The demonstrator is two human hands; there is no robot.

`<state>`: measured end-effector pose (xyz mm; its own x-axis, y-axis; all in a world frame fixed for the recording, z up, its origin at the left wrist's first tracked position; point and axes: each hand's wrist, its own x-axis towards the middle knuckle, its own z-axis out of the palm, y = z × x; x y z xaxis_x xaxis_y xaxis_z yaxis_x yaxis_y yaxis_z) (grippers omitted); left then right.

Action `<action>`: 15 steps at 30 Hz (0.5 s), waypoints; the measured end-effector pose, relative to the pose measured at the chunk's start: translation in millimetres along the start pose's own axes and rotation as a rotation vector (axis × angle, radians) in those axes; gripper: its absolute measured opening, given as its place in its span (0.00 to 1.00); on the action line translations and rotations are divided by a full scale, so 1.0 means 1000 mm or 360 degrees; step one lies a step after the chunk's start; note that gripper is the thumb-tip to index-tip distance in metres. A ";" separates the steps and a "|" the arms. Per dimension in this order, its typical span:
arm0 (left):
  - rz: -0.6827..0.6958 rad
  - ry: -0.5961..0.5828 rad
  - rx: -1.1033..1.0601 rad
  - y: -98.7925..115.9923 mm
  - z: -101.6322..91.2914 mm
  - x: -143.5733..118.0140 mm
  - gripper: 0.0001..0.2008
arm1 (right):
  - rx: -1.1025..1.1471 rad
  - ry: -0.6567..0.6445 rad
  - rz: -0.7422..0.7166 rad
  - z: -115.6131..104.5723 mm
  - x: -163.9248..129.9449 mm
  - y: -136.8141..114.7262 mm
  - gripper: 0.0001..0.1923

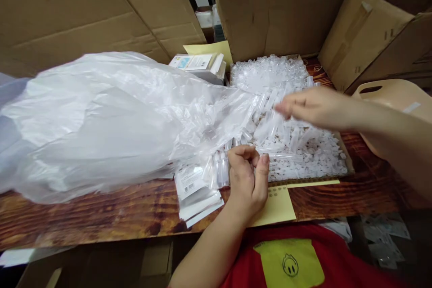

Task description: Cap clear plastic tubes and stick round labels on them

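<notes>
Your left hand [248,180] clenches a few clear tubes [219,172] at lower centre while your right hand [312,107], blurred, grip untellable, hovers over the tube pile [290,137].

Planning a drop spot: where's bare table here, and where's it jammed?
Free: the wood table along the near edge, between the plastic bag and the packet stack; also right of the yellow paper, below the tray of clear tubes. Crowded: centre and back, where the left hand and right hand work.
</notes>
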<state>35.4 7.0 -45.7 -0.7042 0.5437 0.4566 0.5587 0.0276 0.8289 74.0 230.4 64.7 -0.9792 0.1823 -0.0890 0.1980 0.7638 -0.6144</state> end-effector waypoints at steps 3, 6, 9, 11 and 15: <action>0.0070 -0.0378 0.0636 0.004 -0.005 0.011 0.05 | -0.0417 0.0316 0.0287 -0.024 0.030 0.010 0.28; 0.0117 -0.0734 0.0906 0.004 -0.005 0.015 0.02 | -0.0801 0.0288 0.0362 -0.029 0.036 0.012 0.30; 0.0072 -0.0860 0.0939 0.001 -0.003 0.015 0.03 | -0.1075 0.0153 0.0105 -0.024 0.014 0.010 0.25; 0.0050 -0.0901 0.0948 0.000 -0.001 0.014 0.07 | -0.1068 -0.0148 -0.0052 -0.019 -0.006 0.012 0.13; 0.0051 -0.0923 0.0939 0.000 0.002 0.014 0.12 | -0.1072 -0.0496 -0.0127 -0.004 -0.034 0.031 0.11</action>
<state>26.4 16.7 -40.3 -0.4366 0.8936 0.1042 0.8265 0.3527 0.4387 113.5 250.2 51.8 -0.9390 0.0031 -0.3440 0.0120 0.9996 -0.0237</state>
